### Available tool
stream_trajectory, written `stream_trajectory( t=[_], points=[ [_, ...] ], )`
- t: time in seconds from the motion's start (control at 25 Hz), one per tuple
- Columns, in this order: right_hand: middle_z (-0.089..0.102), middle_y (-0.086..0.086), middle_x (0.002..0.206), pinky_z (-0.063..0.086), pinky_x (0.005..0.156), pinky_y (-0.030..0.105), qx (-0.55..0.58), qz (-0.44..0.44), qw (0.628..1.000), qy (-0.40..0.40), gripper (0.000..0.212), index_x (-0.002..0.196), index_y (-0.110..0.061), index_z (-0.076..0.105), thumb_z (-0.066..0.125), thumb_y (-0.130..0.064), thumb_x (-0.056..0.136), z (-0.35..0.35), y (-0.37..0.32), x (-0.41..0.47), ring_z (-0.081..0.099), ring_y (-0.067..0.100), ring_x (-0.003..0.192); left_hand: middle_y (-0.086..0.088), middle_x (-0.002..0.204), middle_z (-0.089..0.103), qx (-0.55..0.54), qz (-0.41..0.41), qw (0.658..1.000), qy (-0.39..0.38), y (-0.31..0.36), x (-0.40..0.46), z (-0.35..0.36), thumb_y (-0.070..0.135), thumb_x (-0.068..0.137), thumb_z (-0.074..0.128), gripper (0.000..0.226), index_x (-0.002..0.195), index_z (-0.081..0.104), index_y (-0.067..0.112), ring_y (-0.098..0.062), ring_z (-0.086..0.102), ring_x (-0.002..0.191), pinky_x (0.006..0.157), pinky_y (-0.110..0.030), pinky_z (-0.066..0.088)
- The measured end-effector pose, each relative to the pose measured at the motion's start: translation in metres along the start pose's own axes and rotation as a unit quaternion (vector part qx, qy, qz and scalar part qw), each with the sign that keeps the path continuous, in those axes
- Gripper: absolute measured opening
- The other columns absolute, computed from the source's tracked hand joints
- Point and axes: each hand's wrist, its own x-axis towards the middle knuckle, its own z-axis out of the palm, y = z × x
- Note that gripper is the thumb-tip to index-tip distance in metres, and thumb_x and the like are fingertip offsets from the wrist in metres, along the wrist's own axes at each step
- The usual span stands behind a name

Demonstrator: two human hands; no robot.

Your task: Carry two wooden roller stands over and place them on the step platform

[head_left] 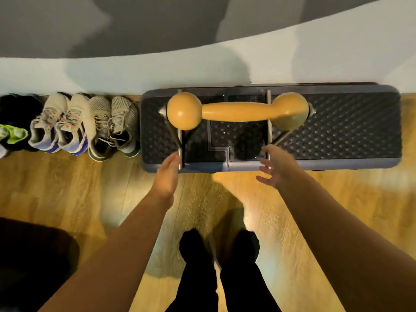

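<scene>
A wooden roller stand (236,111), a yellow-brown dumbbell-shaped roller on a grey metal frame, rests on the dark, bumpy step platform (351,127) against the wall. My left hand (166,176) is open, fingers straight, beside the near end of the frame's left foot bar, touching or nearly touching it. My right hand (276,167) is open with fingers spread, just at the near end of the right foot bar. Neither hand grips anything. Only one roller stand is in view.
A row of sneakers (74,124) lines the wall left of the platform. My legs in black trousers and socks (218,251) stand on the wooden floor (90,188) in front of it. A dark object (33,255) sits at the lower left.
</scene>
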Motion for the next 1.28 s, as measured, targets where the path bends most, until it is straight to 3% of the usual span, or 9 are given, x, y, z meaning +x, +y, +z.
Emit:
stream_trajectory(
  t=[0.16,0.28,0.36,0.48,0.6,0.72,0.96,1.16,1.28],
  points=[
    [0.08,0.006,0.098,0.056,0.093,0.047,-0.139,-0.093,0.976,-0.142,0.025,0.118,-0.018,0.069,0.058,-0.033,0.101,0.03,-0.012,-0.117,0.072,0.026,0.103,-0.008,0.131,0.07,0.029,-0.001,0.997,-0.067,0.044,-0.084,-0.026,0.035,0.109,0.044,0.038,0.129,0.07,0.015,-0.022,0.063,0.12,0.103,-0.038,0.044],
    [0.079,0.006,0.098,0.057,0.088,0.041,-0.254,-0.203,0.921,-0.214,0.021,0.112,-0.021,0.07,0.059,-0.036,0.102,0.049,-0.046,-0.211,0.073,0.024,0.101,-0.008,0.12,0.076,0.002,0.037,0.996,-0.086,0.115,-0.141,-0.061,0.035,0.11,0.041,0.039,0.114,0.075,0.016,-0.024,0.069,0.113,0.087,-0.031,0.049],
    [0.079,0.001,0.097,0.057,0.077,0.03,-0.307,-0.29,0.875,-0.237,0.017,0.108,-0.026,0.072,0.059,-0.036,0.102,0.056,-0.07,-0.274,0.073,0.018,0.095,-0.011,0.119,0.076,-0.016,0.098,0.992,-0.074,0.166,-0.183,-0.091,0.034,0.111,0.041,0.041,0.115,0.075,0.012,-0.027,0.07,0.116,0.093,-0.029,0.055],
    [0.077,-0.01,0.099,0.055,0.083,0.032,-0.352,-0.398,0.808,-0.255,0.019,0.106,-0.034,0.074,0.062,-0.043,0.095,0.059,-0.099,-0.363,0.07,0.011,0.096,-0.013,0.12,0.075,0.022,0.192,0.981,-0.037,0.232,-0.256,-0.14,0.032,0.111,0.042,0.041,0.119,0.073,0.006,-0.03,0.069,0.117,0.105,-0.037,0.052],
    [0.076,-0.01,0.105,0.055,0.088,0.036,-0.353,-0.491,0.741,-0.292,0.038,0.11,-0.036,0.074,0.065,-0.058,0.08,0.066,-0.119,-0.48,0.069,0.011,0.099,-0.008,0.118,0.076,0.085,0.298,0.95,0.039,0.286,-0.354,-0.199,0.033,0.11,0.046,0.038,0.123,0.072,0.009,-0.024,0.071,0.113,0.106,-0.046,0.052],
    [0.075,-0.005,0.092,0.054,0.084,0.033,-0.359,-0.582,0.631,-0.366,0.049,0.113,-0.033,0.073,0.064,-0.062,0.074,0.088,-0.12,-0.619,0.07,0.012,0.087,-0.004,0.114,0.077,0.106,0.383,0.906,0.149,0.317,-0.47,-0.27,0.035,0.108,0.049,0.035,0.122,0.073,0.014,-0.02,0.069,0.112,0.104,-0.047,0.051],
    [0.071,-0.002,0.103,0.051,0.091,0.031,-0.364,-0.693,0.424,-0.456,0.034,0.126,-0.027,0.071,0.071,-0.038,0.093,0.13,-0.057,-0.855,0.066,0.015,0.098,-0.01,0.119,0.074,0.09,0.404,0.838,0.356,0.304,-0.69,-0.412,0.031,0.111,0.043,0.038,0.129,0.068,0.01,-0.022,0.067,0.115,0.106,-0.044,0.049],
    [0.072,-0.006,0.097,0.048,0.082,0.023,-0.357,-0.694,0.283,-0.558,0.033,0.125,-0.032,0.07,0.07,-0.04,0.094,0.141,0.059,-0.992,0.065,0.002,0.085,0.004,0.113,0.074,0.074,0.36,0.77,0.521,0.203,-0.852,-0.491,0.038,0.107,0.049,0.034,0.125,0.069,0.018,-0.013,0.068,0.113,0.108,-0.045,0.048],
    [0.074,-0.002,0.102,0.053,0.087,0.031,-0.366,-0.674,0.2,-0.609,0.033,0.126,-0.032,0.069,0.069,-0.042,0.094,0.146,0.157,-1.055,0.068,0.012,0.091,0.002,0.115,0.075,0.056,0.297,0.728,0.616,0.125,-0.943,-0.516,0.051,0.098,0.047,0.049,0.125,0.071,0.017,-0.017,0.067,0.116,0.107,-0.045,0.047]
  ],
)
